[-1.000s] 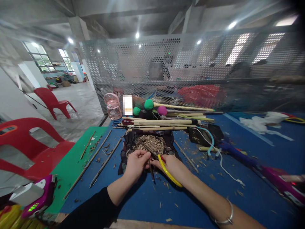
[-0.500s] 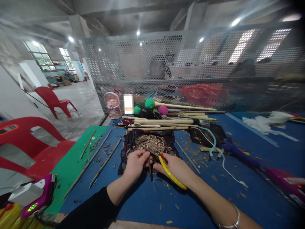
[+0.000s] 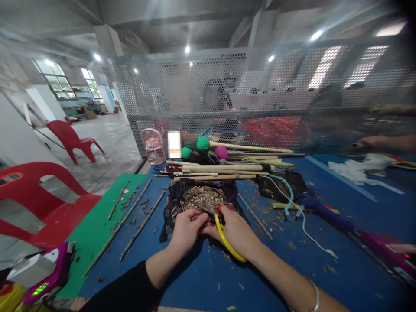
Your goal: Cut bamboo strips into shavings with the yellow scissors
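In my right hand (image 3: 232,229) is a pair of scissors (image 3: 221,237) with a yellow handle loop and a bit of red at the grip. Their metal blades point left over a pile of wood chips (image 3: 205,195). My left hand (image 3: 186,229) is closed in a pinch just below the blades, close to the right fingertips; what it holds is hidden by the fingers. Under the chips lies a dark crumpled cloth (image 3: 170,206), in front of both hands.
Thin sticks (image 3: 143,225) lie to the left, another stick (image 3: 255,215) to the right. Behind the cloth are pale poles (image 3: 227,167), green balls (image 3: 203,143) and a pink bottle (image 3: 154,147). A perforated metal screen (image 3: 188,99) stands behind. Another person's hand (image 3: 373,142) shows at right.
The dark stick that hung below the fingers between my hands is out of sight. The scissors have shifted slightly left, and another person's hand has come into view at right.
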A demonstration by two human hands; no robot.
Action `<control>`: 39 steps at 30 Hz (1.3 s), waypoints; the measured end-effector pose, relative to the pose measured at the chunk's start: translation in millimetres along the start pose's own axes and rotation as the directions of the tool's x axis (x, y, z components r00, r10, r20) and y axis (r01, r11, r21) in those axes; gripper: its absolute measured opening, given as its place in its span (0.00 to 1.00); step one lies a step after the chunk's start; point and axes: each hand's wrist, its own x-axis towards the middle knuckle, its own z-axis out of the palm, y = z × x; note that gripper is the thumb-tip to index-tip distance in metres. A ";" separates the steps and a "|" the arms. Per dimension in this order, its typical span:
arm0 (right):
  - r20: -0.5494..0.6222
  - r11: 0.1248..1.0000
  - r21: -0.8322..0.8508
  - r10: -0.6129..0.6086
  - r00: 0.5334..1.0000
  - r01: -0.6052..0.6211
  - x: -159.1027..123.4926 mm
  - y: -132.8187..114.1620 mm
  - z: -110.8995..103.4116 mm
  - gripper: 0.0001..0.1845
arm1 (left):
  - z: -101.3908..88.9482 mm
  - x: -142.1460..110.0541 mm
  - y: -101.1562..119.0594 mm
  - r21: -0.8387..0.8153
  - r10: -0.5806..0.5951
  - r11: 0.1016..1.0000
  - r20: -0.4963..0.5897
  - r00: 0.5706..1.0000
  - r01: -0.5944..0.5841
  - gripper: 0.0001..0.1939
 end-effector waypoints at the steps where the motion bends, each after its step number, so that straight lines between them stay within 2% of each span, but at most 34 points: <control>1: 0.000 1.000 0.008 0.004 1.000 -0.004 0.1 -0.1 2.1 0.24 | 0.1 -0.1 0.0 0.000 0.006 1.000 0.001 1.000 -0.006 0.16; 9: 0.071 0.997 -0.002 0.076 0.995 -0.076 -0.6 -2.3 3.6 0.24 | -0.6 0.0 4.1 0.039 0.061 0.997 0.032 0.998 -0.062 0.15; 20: 0.139 0.995 0.071 0.060 0.989 -0.070 5.2 3.5 -2.7 0.25 | -2.9 1.1 3.6 -0.023 -0.026 0.999 -0.022 0.999 0.025 0.21; 26: 0.067 0.990 -0.118 0.080 0.995 -0.071 2.5 0.6 -7.9 0.28 | -3.0 3.3 4.1 -0.061 0.007 0.998 0.003 1.000 -0.006 0.20; 33: 0.050 0.994 -0.094 0.062 0.997 -0.057 0.6 -1.4 -3.1 0.25 | -3.8 3.6 -0.3 0.023 0.031 0.999 0.038 0.999 -0.032 0.17; 39: 0.025 0.993 -0.084 0.082 0.996 -0.080 1.7 -2.0 -4.6 0.23 | -5.1 2.7 -3.5 0.184 0.078 0.978 0.100 0.992 -0.095 0.13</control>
